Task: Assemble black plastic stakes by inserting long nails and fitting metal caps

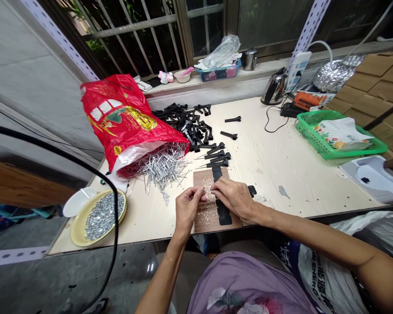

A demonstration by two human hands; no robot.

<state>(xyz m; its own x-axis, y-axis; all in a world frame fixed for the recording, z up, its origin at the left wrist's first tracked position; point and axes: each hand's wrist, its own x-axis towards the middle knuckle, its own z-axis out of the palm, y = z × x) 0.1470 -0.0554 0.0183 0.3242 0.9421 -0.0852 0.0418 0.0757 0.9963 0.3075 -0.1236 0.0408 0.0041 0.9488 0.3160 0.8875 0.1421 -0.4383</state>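
Note:
Over a brown board [201, 220], my left hand [187, 208] is closed in a pinch on a thin silvery metal pin [207, 190]. From the other side, the fingers of my right hand [236, 197] close on the pin's right end. Small black flat pieces [223, 211] run in a column along the board, partly hidden under my right hand. Pale specks are scattered on the board. Just beyond it lie several black plastic parts [220, 159], some with pins sticking out to the left.
A red bag [127, 117] spills metal pins [165, 165] at left. Near it are a yellow bowl [74, 229] of small metal pieces and a heap of black parts [191, 124]. A green basket [327, 150] and kettle [275, 87] stand at right. A black cable [116, 218] hangs at left.

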